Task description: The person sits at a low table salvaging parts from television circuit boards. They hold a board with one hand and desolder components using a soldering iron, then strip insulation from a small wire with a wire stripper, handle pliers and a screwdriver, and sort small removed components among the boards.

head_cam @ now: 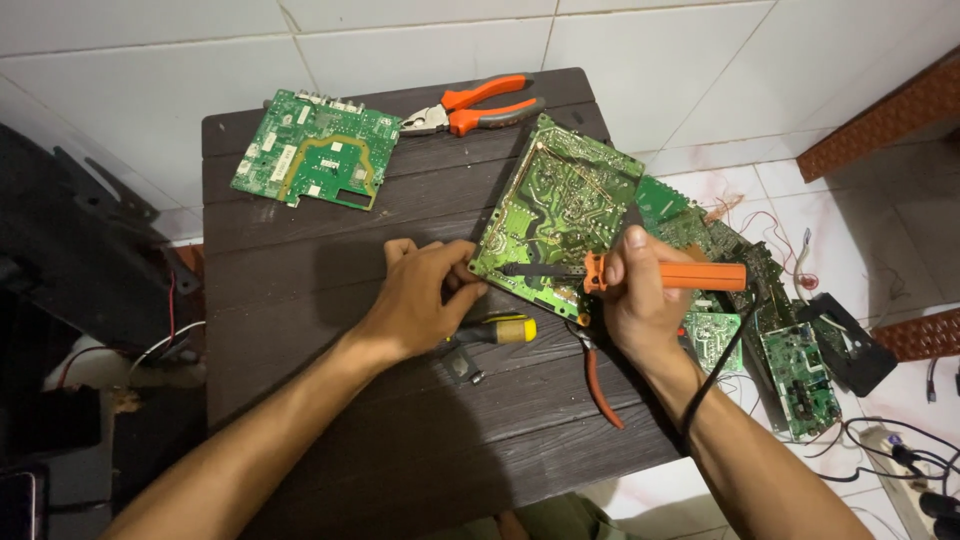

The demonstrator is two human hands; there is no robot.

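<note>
A large green circuit board [555, 205] lies solder side up on the dark wooden table [300, 300]. My left hand [425, 300] pinches the board's near left corner. In my right hand [640, 300] is an orange-handled soldering iron [690, 275], held level, its dark tip resting over the board's lower edge. Its black cord runs down past my right wrist. A yellow and black screwdriver [500, 329] lies under my left hand's fingers.
A second green circuit board [315, 150] lies at the table's far left, orange-handled pliers [480, 105] at the far edge. Red-handled cutters [600, 385] and a small dark part [462, 367] lie near me. More boards [795, 375], wires and a power strip [915, 485] cover the tiled floor, right.
</note>
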